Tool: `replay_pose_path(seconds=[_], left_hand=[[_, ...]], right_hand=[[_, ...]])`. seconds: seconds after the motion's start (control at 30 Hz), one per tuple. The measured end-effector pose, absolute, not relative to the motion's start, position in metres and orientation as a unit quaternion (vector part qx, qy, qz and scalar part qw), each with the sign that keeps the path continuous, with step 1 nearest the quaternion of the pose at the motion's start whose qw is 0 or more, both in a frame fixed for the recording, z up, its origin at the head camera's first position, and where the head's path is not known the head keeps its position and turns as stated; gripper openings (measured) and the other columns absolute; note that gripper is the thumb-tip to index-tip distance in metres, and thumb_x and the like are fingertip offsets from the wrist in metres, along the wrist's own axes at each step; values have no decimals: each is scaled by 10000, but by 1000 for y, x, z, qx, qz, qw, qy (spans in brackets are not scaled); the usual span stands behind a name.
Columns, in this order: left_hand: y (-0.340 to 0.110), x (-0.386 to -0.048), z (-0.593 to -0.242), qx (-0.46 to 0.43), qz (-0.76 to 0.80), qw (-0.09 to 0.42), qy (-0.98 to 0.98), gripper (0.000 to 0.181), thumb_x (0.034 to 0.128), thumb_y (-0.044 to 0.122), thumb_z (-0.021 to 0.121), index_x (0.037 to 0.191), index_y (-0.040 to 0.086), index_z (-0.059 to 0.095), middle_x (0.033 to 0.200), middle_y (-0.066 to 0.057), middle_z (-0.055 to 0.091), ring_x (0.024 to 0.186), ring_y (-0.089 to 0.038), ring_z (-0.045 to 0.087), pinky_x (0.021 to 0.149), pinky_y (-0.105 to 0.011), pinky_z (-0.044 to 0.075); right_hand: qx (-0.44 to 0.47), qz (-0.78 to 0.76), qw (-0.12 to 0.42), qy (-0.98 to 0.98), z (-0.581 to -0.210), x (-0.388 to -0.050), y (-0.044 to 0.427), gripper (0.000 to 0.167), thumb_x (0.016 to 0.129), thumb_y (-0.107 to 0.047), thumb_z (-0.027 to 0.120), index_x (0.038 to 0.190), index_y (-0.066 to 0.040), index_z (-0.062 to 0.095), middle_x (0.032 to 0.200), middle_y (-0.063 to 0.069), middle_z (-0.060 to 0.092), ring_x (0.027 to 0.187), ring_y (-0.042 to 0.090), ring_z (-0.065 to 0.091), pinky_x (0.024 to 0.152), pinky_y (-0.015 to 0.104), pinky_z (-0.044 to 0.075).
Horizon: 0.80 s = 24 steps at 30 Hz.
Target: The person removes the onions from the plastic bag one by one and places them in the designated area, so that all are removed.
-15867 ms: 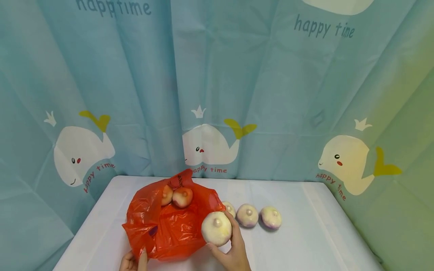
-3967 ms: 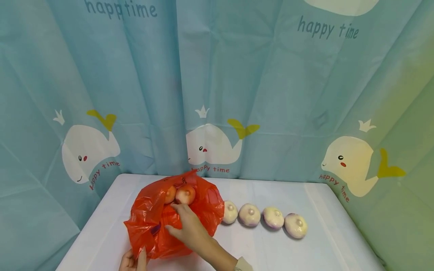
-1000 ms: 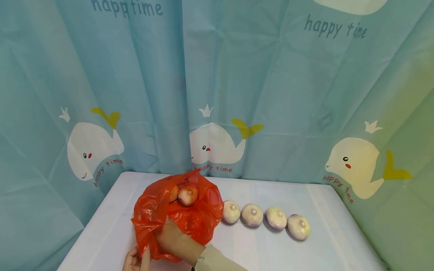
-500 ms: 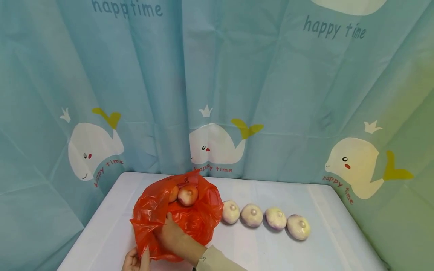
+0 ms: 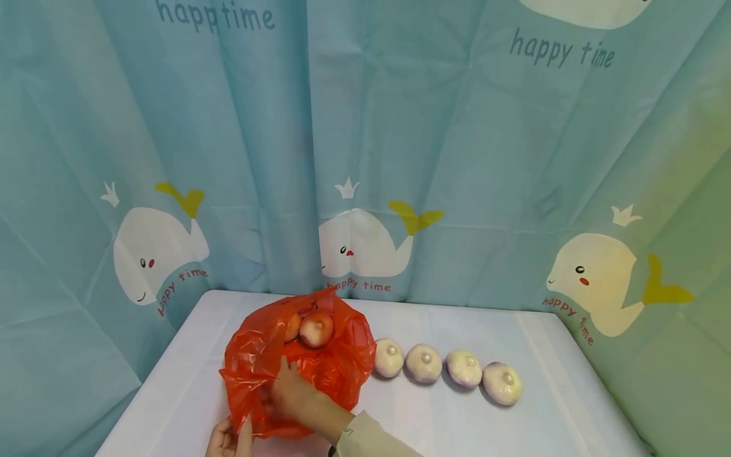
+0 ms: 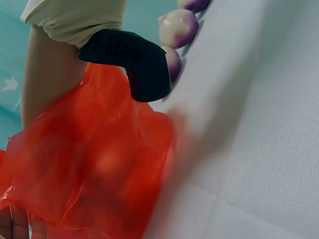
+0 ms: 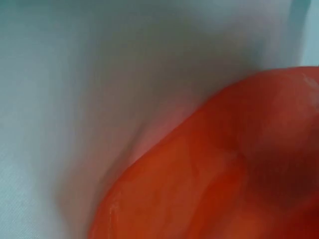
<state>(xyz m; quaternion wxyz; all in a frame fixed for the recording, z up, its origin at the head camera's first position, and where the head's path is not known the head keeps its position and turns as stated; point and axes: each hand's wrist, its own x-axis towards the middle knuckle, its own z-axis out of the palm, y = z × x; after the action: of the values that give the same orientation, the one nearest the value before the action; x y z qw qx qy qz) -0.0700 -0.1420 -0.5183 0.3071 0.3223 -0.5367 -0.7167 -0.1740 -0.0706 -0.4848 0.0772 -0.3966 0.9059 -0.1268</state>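
Note:
A red plastic bag [image 5: 251, 355] lies with its mouth towards the front, and two round purple-white bulbs [image 5: 316, 329] show inside at its back. My left hand [image 5: 230, 439] pinches the bag's front left edge between thumb and fingers. Inside the mouth is my right hand [image 5: 291, 395], its fingers partly hidden by the red plastic; whether it holds anything cannot be seen. In the left wrist view the right forearm [image 6: 47, 74] reaches behind the bag [image 6: 114, 164]. The right wrist view shows mostly red plastic [image 7: 199, 174].
Several white-purple bulbs [image 5: 424, 364] stand in a slanting row on the white table [image 5: 548, 355], right of the bag; the leftmost is beside the bag's edge. A blue curtain [image 5: 365, 127] with whale prints hangs behind the table.
Since the oldest frame, the bulb in my right hand has been let go and the row has one more at its right end. My right hand has since moved into the bag, towards its front left.

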Motion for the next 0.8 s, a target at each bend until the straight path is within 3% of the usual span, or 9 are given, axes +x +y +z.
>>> replay_pose_path(seconds=[0.1,0.2,0.33,0.47,0.63,0.8], left_hand=[[-142,-70,-517,323,-714,306,-540,196,883,16,573,1013,-121,520,778,126,548,681,44,532,553,-97,472],[-141,-71,-515,320,-715,313,-537,136,882,-10,570,980,-96,533,757,138,557,684,44,533,557,-94,471],[-138,-71,-512,316,-715,321,-534,107,884,-6,583,961,-68,541,757,131,575,692,48,537,569,-88,470],[-137,-71,-508,324,-713,318,-535,135,888,-5,581,982,-92,537,767,136,569,694,50,534,569,-88,469],[-137,-70,-505,326,-721,306,-529,107,889,-18,568,982,-65,544,761,164,558,692,47,533,564,-92,468],[-137,-70,-505,321,-730,304,-521,63,884,-11,569,947,-8,561,747,172,569,690,45,541,568,-95,472]], right_hand=[[-377,-123,83,914,-484,-175,-70,419,822,-320,703,1211,-203,597,1102,3,529,1023,182,484,806,271,493],[-357,-134,75,921,-484,-175,-70,484,796,-344,711,1230,-208,547,1041,-35,537,961,154,447,785,263,474],[-293,-199,66,933,-481,-177,-65,621,708,-318,767,1226,-226,438,1093,17,445,923,177,463,728,288,503],[-251,-260,47,931,-478,-181,-57,668,640,-247,798,1167,-144,399,1045,74,385,868,217,490,697,283,530],[-246,-301,59,920,-476,-184,-48,734,641,-231,811,1233,-116,392,1090,60,415,906,220,475,746,290,531],[-249,-319,47,913,-479,-182,-44,692,669,-251,798,1259,-143,453,1149,85,389,905,232,494,700,259,530]])
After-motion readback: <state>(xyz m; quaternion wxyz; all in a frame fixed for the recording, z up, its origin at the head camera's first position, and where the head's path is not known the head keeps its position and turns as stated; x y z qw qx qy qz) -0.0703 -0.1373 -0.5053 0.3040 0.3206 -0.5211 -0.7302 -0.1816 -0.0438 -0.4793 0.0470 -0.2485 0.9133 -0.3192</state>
